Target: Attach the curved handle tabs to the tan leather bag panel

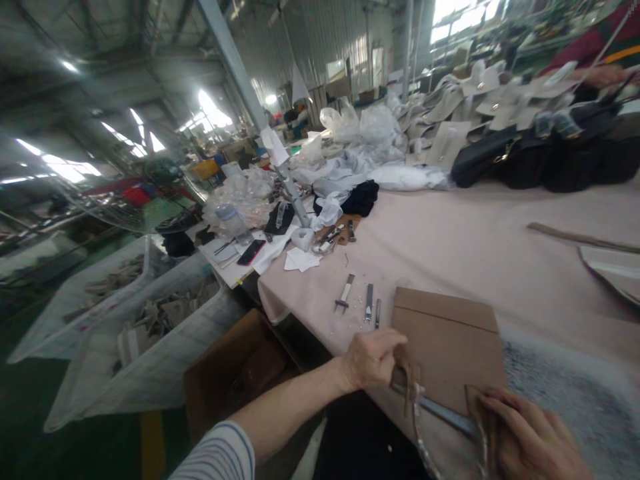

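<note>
My left hand (373,359) is closed, thumb and fingers pinched on one end of a brown strap (411,380) at the table's front edge. The strap hangs down in a loop, and part of it looks wrapped in clear film. At the strap's other end, my right hand (537,427) grips it with bent fingers. Between both hands lies a grey metal bar (447,415), along the near edge of a brown cardboard sheet (445,340). Left of the cardboard rest a pronged metal tool (344,293), a pronged punch (369,303) and a thin metal rod (378,313).
A pale pink cloth covers the table (450,233). Black bags (540,157) and pale bag pieces (447,143) are piled at the back. A metal post (290,190) rises at the left, near a phone (251,253). A cardboard box (215,373) stands below. A co-worker's sleeve (590,47) shows far right.
</note>
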### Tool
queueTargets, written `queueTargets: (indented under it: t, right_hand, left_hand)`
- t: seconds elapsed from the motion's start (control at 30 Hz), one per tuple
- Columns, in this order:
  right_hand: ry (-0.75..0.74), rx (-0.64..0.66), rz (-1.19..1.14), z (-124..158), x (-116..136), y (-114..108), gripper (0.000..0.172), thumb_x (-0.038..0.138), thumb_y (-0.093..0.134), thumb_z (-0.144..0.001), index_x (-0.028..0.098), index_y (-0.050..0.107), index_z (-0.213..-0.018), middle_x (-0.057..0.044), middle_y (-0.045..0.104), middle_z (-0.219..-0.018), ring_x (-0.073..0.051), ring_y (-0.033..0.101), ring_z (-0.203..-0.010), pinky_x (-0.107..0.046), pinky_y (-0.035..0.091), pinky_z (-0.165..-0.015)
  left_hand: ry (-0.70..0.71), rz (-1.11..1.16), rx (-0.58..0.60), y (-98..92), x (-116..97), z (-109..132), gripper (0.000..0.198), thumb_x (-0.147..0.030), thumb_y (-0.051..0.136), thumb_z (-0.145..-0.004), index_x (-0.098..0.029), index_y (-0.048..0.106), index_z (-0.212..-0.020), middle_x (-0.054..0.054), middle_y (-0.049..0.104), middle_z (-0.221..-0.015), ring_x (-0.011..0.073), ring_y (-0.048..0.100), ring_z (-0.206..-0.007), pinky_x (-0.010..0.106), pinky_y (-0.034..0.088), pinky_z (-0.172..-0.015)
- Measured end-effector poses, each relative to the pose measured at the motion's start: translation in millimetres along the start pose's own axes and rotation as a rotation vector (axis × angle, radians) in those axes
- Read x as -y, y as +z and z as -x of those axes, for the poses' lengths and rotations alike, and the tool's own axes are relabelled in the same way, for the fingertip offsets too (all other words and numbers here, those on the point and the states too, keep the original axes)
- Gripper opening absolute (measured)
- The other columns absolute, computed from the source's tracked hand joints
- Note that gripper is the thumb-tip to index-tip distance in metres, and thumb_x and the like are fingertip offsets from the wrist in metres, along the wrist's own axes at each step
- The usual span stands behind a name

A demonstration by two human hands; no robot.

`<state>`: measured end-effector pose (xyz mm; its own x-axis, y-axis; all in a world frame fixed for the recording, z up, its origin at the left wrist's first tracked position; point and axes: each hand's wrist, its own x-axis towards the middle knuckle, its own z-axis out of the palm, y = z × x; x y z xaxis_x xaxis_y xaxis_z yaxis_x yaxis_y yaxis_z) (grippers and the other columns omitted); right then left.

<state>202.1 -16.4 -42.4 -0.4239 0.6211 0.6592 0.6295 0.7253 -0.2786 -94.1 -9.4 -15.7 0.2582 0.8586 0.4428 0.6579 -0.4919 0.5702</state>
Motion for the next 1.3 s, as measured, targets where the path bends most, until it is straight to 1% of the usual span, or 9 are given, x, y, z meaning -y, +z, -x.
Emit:
queueTargets:
  t: [0.13, 0.27, 0.43, 0.6, 0.7, 0.83, 0.97, 1.03, 1.3]
  right_hand:
    - [0.042, -0.009, 0.029, -1.0, 1.2, 1.5, 0.028, 0.009, 0.05, -0.089, 0.03, 0.062, -0.105, -0.006, 0.069, -0.1, -0.027, 0.061, -0.08, -0.044, 0.051, -0.07]
    - [0.101, -0.005, 0.059, -0.4, 7.3, -0.2, 0.028, 0.008, 0.049, -0.089, 0.025, 0.063, -0.105, -0.007, 0.069, -0.101, -0.026, 0.06, -0.084, -0.041, 0.05, -0.074]
    - [0.143, -0.003, 0.048, -1.8, 10.2, -3.6, 0.024, 0.011, 0.048, -0.094, 0.021, 0.065, -0.107, -0.008, 0.07, -0.104, -0.024, 0.059, -0.088, -0.038, 0.049, -0.078]
    - [0.161, -0.015, -0.003, -3.9, 10.1, -5.5, 0.022, 0.013, 0.047, -0.096, 0.021, 0.066, -0.106, -0.007, 0.07, -0.105, -0.023, 0.06, -0.089, -0.039, 0.049, -0.078]
    - [0.16, -0.008, 0.015, -3.6, 11.4, -5.1, 0.021, 0.012, 0.047, -0.097, 0.02, 0.065, -0.107, -0.008, 0.069, -0.105, -0.023, 0.059, -0.09, -0.04, 0.049, -0.079]
    - [0.171, 0.001, 0.043, -2.7, 14.1, -4.1, 0.02, 0.013, 0.048, -0.097, 0.02, 0.065, -0.106, -0.008, 0.069, -0.105, -0.024, 0.059, -0.092, -0.041, 0.049, -0.081]
    - [0.189, 0.011, 0.034, -2.9, 15.5, -4.0, 0.021, 0.014, 0.048, -0.096, 0.02, 0.066, -0.106, -0.009, 0.069, -0.106, -0.025, 0.06, -0.092, -0.042, 0.049, -0.081]
    - [0.181, 0.007, 0.027, -3.9, 16.0, -4.4, 0.021, 0.014, 0.049, -0.096, 0.02, 0.066, -0.106, -0.009, 0.069, -0.105, -0.024, 0.06, -0.091, -0.041, 0.049, -0.081]
    - [0.172, 0.002, 0.044, -7.3, 19.4, -6.2, 0.018, 0.011, 0.051, -0.096, 0.019, 0.064, -0.105, -0.009, 0.068, -0.105, -0.024, 0.059, -0.091, -0.039, 0.048, -0.081]
  left_hand:
    - [-0.695, -0.226, 0.028, -25.6, 14.1, -41.3, 0.022, -0.027, 0.057, -0.094, -0.015, 0.069, -0.108, 0.016, 0.075, -0.1, 0.0281, 0.073, -0.097, 0.037, 0.06, -0.086]
    - [-0.93, -0.336, 0.246, -34.3, 33.6, -70.5, 0.031, -0.042, 0.068, -0.086, -0.012, 0.071, -0.096, 0.021, 0.075, -0.1, 0.0331, 0.074, -0.095, 0.037, 0.059, -0.078]
    - [-0.946, -0.318, 0.308, -31.4, 43.4, -81.8, 0.017, -0.02, 0.074, -0.073, -0.01, 0.072, -0.086, 0.026, 0.075, -0.104, 0.0384, 0.072, -0.106, 0.039, 0.057, -0.085]
    - [-0.98, -0.174, 0.292, -39.9, 45.3, -77.4, 0.008, -0.012, 0.073, -0.067, -0.013, 0.066, -0.065, 0.014, 0.074, -0.073, 0.0301, 0.075, -0.089, 0.03, 0.057, -0.076]
    - [-0.996, 0.008, 0.248, -44.5, 40.2, -67.6, 0.008, -0.017, 0.068, -0.078, -0.012, 0.065, -0.072, 0.006, 0.068, -0.062, 0.0207, 0.072, -0.067, 0.024, 0.055, -0.06]
    - [-0.99, 0.384, 0.107, -42.2, 18.9, -52.6, 0.013, -0.023, 0.063, -0.088, -0.012, 0.059, -0.095, 0.006, 0.073, -0.079, 0.0147, 0.073, -0.067, 0.02, 0.055, -0.057]
    - [-0.889, 1.105, -0.119, -22.8, -9.8, -40.3, 0.058, -0.033, 0.087, -0.067, -0.015, 0.053, -0.111, 0.005, 0.074, -0.086, 0.0214, 0.076, -0.073, 0.025, 0.059, -0.059]
    - [-0.83, 1.251, -0.127, -7.3, -21.4, -36.4, 0.067, -0.034, 0.092, -0.061, -0.015, 0.055, -0.113, 0.004, 0.074, -0.087, 0.0217, 0.076, -0.074, 0.028, 0.061, -0.065]
    - [-0.661, 1.132, -0.042, 33.1, -33.4, -23.8, 0.044, -0.029, 0.089, -0.068, -0.012, 0.062, -0.099, 0.007, 0.075, -0.089, 0.0183, 0.075, -0.079, 0.03, 0.063, -0.077]
